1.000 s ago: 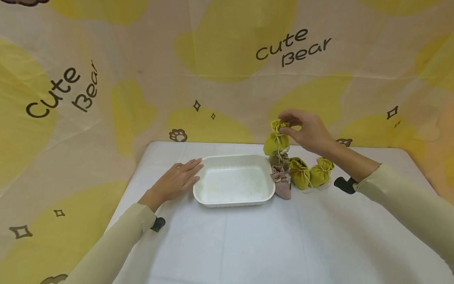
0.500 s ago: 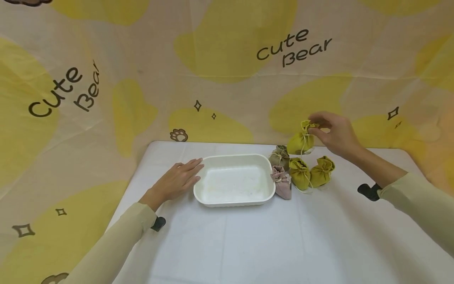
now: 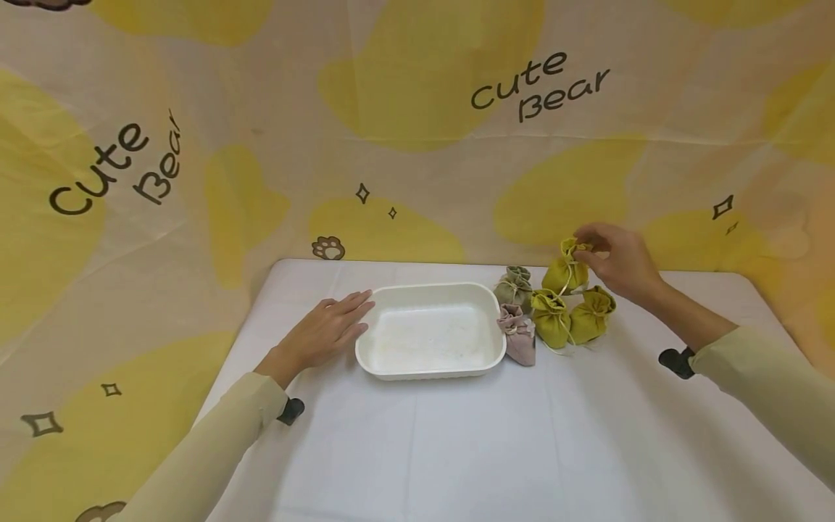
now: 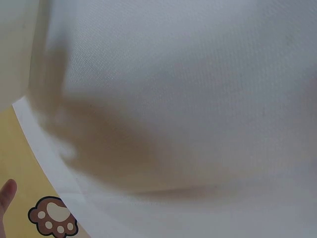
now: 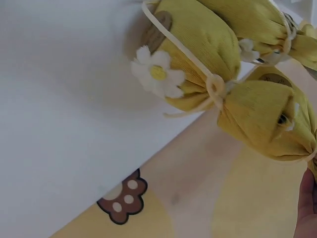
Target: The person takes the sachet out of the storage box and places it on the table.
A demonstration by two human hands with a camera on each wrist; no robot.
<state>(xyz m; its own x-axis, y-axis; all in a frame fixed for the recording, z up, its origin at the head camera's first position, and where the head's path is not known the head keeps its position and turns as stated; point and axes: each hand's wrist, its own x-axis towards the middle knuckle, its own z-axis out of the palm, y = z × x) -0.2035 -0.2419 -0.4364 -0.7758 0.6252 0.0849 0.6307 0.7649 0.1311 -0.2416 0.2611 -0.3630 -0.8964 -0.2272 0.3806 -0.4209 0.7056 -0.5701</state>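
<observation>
My right hand (image 3: 620, 261) pinches the gathered top of a yellow drawstring pouch (image 3: 565, 277) between thumb and fingers. That pouch is low at the back of the table, just behind two more yellow pouches (image 3: 551, 319). In the right wrist view, a yellow pouch with a white daisy (image 5: 198, 39) lies in front, and fingertips (image 5: 308, 196) show at the right edge. My left hand (image 3: 324, 330) lies with extended fingers against the left rim of a white rectangular tray (image 3: 430, 375). Nothing lies inside the tray.
A grey-green pouch (image 3: 513, 290) and a pink pouch (image 3: 520, 341) stand close against the tray's right side. White cloth (image 3: 417, 449) covers the table. Behind it hangs a yellow-patterned curtain (image 3: 417, 167) with bear lettering.
My right hand has carried the yellow pouch rightward from above the grey-green pouch, then lowered it behind the other yellow ones. The left hand and tray stay put.
</observation>
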